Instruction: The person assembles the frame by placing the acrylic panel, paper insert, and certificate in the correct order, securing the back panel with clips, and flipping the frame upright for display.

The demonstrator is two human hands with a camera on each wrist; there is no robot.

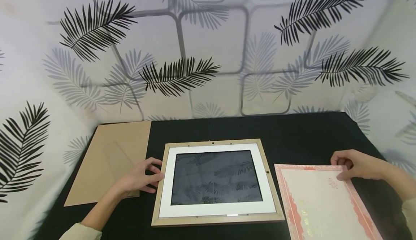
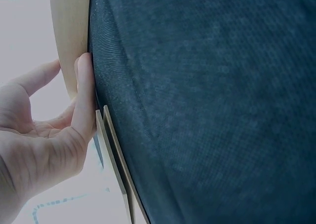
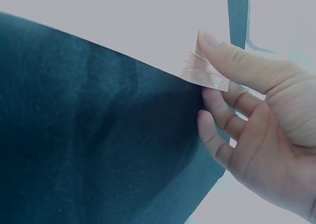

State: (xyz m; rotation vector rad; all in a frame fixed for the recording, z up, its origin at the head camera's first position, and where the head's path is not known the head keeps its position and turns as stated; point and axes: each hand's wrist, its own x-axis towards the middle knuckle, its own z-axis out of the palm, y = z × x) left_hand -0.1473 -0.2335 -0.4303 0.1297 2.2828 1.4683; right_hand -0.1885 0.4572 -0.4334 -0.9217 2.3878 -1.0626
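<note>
A light wooden picture frame (image 1: pixel 218 219) lies on the black cloth, with a white mat (image 1: pixel 269 196) around a dark, reflective centre. At its left side, my left hand (image 1: pixel 138 175) holds the frame edge. The left wrist view shows the left hand (image 2: pixel 49 125) with fingertips on either side of the wooden edge (image 2: pixel 71 21). My right hand (image 1: pixel 362 166) pinches the top right corner of a pink-bordered certificate sheet (image 1: pixel 328 204). In the right wrist view, the right hand (image 3: pixel 266 105) has its thumb over the paper corner (image 3: pixel 205 71) and fingers beneath.
A brown backing board (image 1: pixel 94 160) lies at the left, partly behind my left forearm. Two thin board edges (image 2: pixel 118 160) show below the left hand in its wrist view. Black cloth (image 1: pixel 292 135) covers the table, and a leaf-patterned curtain (image 1: pixel 214 52) surrounds it.
</note>
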